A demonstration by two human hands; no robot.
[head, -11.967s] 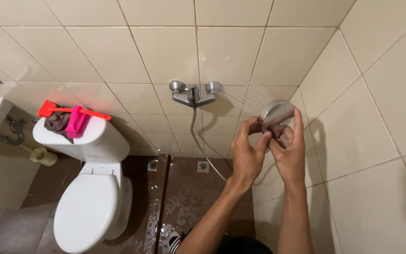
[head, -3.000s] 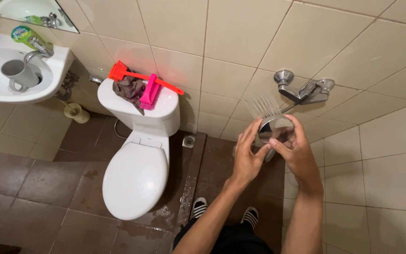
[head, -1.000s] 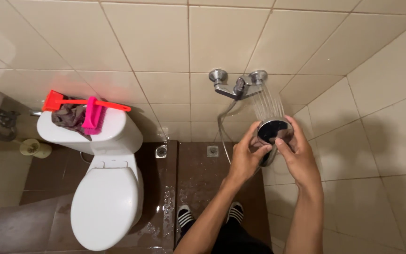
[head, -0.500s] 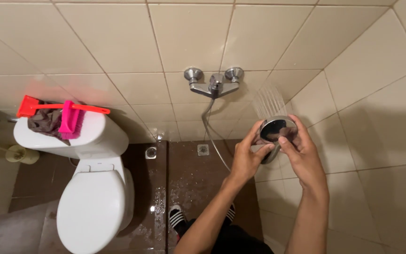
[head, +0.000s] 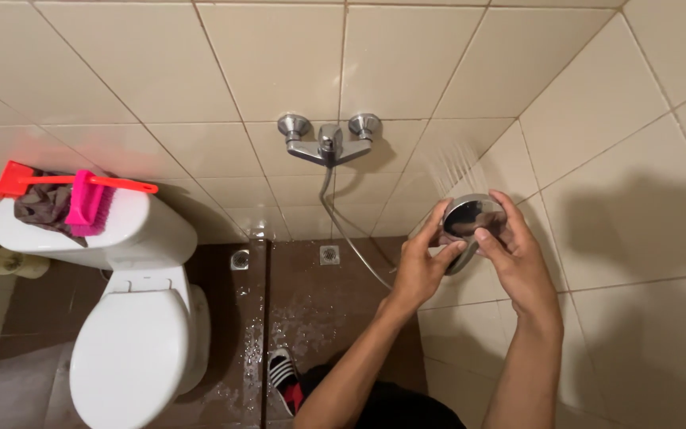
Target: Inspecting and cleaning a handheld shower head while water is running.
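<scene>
Both hands, left hand [head: 421, 266] and right hand [head: 515, 262], gripped the spraying shower head [head: 472, 219]; wet fingers could slip, dropping it.

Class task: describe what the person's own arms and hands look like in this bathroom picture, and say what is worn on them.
Both forearms are bare, with no sleeves in view. The left hand and right hand wear no gloves. No rings, watch or bracelet can be seen on the wrists or fingers. Each hand shows slender fingers with short nails. Dark clothing shows at the bottom edge, between the arms.
</scene>
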